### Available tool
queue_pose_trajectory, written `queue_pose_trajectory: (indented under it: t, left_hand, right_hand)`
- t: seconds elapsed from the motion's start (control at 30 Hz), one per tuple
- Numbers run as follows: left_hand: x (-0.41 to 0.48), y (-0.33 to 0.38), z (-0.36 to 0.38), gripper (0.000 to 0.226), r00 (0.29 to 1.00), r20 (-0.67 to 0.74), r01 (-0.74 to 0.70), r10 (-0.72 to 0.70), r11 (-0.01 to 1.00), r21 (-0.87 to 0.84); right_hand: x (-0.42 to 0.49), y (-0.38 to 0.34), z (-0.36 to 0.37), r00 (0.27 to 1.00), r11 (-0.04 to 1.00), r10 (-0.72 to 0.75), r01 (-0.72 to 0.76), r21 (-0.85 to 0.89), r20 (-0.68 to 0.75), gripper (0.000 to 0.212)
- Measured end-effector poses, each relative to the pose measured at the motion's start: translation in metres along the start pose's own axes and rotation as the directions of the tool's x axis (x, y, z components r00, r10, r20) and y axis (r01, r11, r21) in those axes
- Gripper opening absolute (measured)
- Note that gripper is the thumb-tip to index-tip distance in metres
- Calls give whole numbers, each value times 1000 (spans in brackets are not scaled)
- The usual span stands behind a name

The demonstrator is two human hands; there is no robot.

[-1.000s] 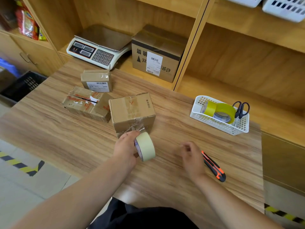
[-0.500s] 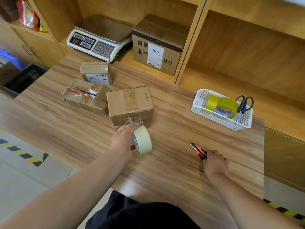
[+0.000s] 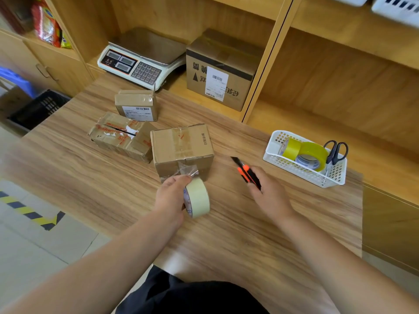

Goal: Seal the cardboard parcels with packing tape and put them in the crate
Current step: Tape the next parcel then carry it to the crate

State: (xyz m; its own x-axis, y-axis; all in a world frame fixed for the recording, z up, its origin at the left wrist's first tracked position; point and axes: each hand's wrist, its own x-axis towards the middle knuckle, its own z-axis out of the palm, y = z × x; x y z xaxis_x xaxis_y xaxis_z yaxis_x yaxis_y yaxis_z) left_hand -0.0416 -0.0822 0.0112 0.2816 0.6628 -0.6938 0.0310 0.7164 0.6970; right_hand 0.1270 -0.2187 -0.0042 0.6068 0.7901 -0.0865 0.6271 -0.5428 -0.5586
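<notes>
A brown cardboard parcel (image 3: 181, 148) stands in the middle of the wooden table (image 3: 90, 182). A strip of clear tape runs from its near face to a pale roll of packing tape (image 3: 199, 197), which my left hand (image 3: 170, 198) grips just in front of the parcel. My right hand (image 3: 269, 196) holds an orange and black utility knife (image 3: 246, 172), its tip pointing up and left toward the parcel. Two more parcels lie to the left: a torn, taped one (image 3: 122, 137) and a small labelled one (image 3: 136, 105). A black crate (image 3: 38, 109) sits on the floor at far left.
A white basket (image 3: 303, 171) with yellow tape rolls and scissors stands at the table's right. Behind, on the shelf, are a weighing scale (image 3: 140, 60) and a larger labelled box (image 3: 220, 71). Yellow-black floor tape runs at lower left.
My right hand reached right to the utility knife on the table, picked it up and brought it toward the parcel. My left hand kept holding the tape roll by the parcel.
</notes>
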Motion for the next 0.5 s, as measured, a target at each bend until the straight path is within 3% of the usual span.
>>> queue_pose_trajectory:
  t: [0.1,0.17,0.3,0.5]
  left_hand:
    - [0,1,-2,20,1000,15,-4,4,1000,19]
    - [1,1,-3,21,1000,21,-12,12,1000,27]
    - [2,0,-5,21,999,39,-33,31,998,47]
    - [9,-1,-8,21,999,44,-29,27,999,44]
  right_hand:
    - [21,-47,-22,961,956,-275,277,-100,39,31]
    - [35,-69,-26,921,890,-360,386,-243,146,24]
    - [52,-92,-25,818,689,-441,572,-445,369,30]
    - [64,-109,-31,758,512,-446,652,-560,475,39]
